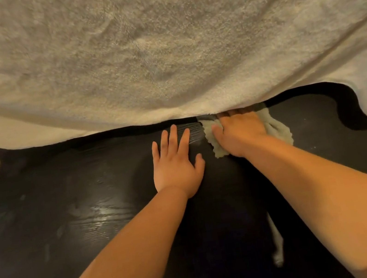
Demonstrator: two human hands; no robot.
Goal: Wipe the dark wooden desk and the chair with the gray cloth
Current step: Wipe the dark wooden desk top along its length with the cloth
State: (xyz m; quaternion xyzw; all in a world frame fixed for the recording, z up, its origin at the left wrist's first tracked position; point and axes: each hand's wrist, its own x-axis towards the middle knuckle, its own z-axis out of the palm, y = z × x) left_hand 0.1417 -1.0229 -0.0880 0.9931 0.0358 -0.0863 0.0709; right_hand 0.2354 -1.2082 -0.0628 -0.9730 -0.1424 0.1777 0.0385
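Note:
The dark wooden desk [67,206] fills the lower half of the head view, glossy with visible grain. My right hand [239,133] presses flat on the gray cloth [275,129], bunched at the desk's far edge, with its fingertips partly hidden under an overhanging fluffy fabric. Just to the left, my left hand [175,164] lies flat on the bare desk, fingers straight and spread. A streak of wet sheen [192,132] sits between the two hands. No chair is in view.
A large beige fluffy fabric [162,45], like a rug or blanket, covers the whole upper half beyond the desk's far edge, and hangs over it at both sides. A pale reflection [277,239] shows on the desk near me.

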